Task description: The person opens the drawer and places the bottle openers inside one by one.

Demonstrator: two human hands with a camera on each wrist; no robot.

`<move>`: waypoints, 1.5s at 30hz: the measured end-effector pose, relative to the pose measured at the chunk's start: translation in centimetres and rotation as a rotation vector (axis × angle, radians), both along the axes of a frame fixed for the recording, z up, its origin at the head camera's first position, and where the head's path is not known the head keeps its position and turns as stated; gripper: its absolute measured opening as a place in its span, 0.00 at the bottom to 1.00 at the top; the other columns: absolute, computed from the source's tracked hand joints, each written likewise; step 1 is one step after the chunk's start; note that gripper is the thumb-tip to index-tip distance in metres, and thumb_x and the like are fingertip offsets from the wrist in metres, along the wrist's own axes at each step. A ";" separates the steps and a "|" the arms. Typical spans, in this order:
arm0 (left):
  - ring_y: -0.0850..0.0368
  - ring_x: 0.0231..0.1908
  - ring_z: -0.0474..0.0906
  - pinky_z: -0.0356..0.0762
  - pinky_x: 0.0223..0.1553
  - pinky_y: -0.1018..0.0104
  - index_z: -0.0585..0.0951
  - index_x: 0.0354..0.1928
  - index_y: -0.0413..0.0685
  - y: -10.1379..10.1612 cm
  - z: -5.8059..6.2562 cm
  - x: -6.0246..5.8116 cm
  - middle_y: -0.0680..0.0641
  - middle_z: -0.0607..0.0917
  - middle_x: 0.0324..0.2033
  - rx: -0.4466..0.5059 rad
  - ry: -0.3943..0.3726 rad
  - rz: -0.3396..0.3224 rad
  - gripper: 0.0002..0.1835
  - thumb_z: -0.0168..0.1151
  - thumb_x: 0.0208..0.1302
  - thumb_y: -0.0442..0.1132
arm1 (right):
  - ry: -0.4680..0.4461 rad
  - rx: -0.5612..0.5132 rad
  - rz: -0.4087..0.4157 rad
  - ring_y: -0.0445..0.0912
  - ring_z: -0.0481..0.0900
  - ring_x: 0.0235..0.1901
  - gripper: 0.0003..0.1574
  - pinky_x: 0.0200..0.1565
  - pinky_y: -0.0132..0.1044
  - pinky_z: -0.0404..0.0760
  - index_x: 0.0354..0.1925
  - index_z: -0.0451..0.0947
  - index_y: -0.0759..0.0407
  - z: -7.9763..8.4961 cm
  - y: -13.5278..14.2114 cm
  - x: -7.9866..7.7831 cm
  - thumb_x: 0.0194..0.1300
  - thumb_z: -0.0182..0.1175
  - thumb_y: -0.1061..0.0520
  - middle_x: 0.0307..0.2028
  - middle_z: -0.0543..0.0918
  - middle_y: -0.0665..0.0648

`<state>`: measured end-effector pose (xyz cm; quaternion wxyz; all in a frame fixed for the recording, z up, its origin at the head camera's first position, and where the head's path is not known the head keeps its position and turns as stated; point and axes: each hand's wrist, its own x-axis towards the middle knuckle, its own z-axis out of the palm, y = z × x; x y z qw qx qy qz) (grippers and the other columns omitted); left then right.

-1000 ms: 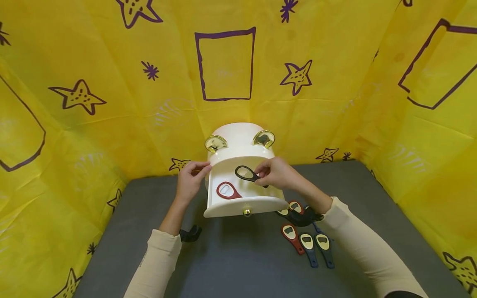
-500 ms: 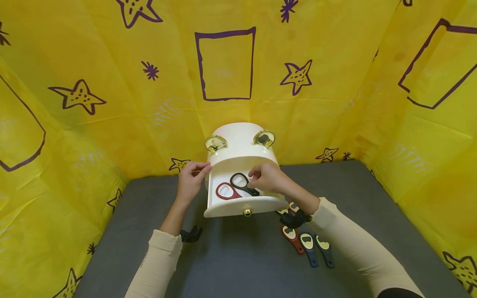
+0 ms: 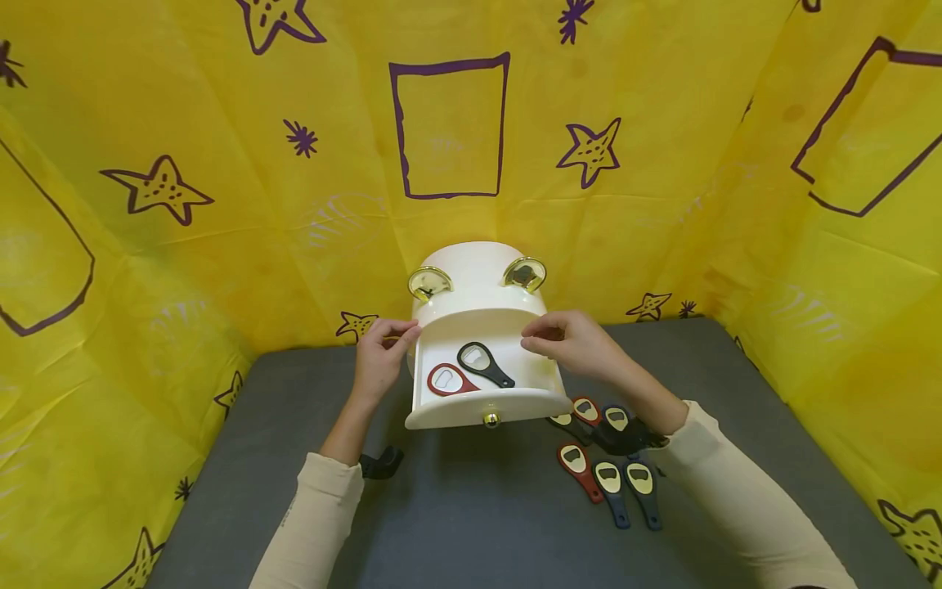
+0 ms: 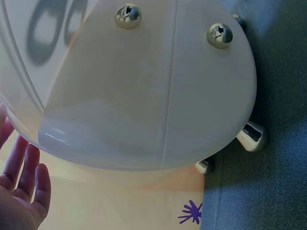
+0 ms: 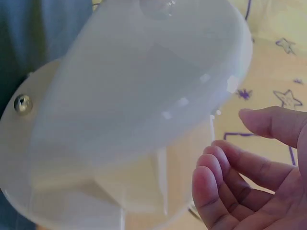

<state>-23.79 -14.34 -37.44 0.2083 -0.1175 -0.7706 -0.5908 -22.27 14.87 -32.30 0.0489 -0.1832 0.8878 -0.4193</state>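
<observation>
Handle (image 3: 502, 378) of the black opener (image 3: 489, 370) slants rightward toward the drawer front (image 3: 467, 409).

The left arm (image 3: 312, 507) reaches from near left toward the far middle, the left hand (image 3: 379, 353) bent right with thumb and forefinger tips close together. The right arm (image 3: 736, 491) slants in from near right, the right hand (image 3: 577, 342) pointing left, its thumb apart from the loosely curved fingers (image 5: 205, 184).

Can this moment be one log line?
drawer: open, red opener and black opener inside; left grip: at drawer's left edge; right grip: empty, near right side; more openers: on table
</observation>
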 end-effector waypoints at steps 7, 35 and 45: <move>0.72 0.31 0.75 0.75 0.34 0.83 0.83 0.41 0.26 0.0 -0.1 -0.1 0.34 0.80 0.38 -0.003 -0.012 0.003 0.09 0.65 0.61 0.29 | 0.044 -0.011 -0.062 0.47 0.82 0.39 0.16 0.42 0.37 0.82 0.45 0.84 0.64 0.1 2.3 1.2 0.65 0.63 0.54 0.41 0.87 0.60; 0.72 0.31 0.74 0.74 0.34 0.82 0.83 0.42 0.29 -0.4 -1.3 -1.0 0.39 0.80 0.40 0.008 -0.054 0.006 0.10 0.65 0.62 0.31 | 0.008 0.263 -0.023 0.44 0.82 0.35 0.17 0.37 0.36 0.80 0.43 0.84 0.64 -3.1 8.3 4.5 0.66 0.63 0.51 0.37 0.88 0.56; 0.72 0.32 0.74 0.74 0.34 0.82 0.83 0.42 0.28 -0.3 -0.3 -0.2 0.36 0.79 0.39 -0.005 -0.034 -0.014 0.11 0.65 0.62 0.32 | -0.127 0.321 -0.004 0.44 0.81 0.33 0.20 0.35 0.39 0.80 0.41 0.83 0.64 -5.8 10.7 5.4 0.63 0.64 0.48 0.35 0.87 0.55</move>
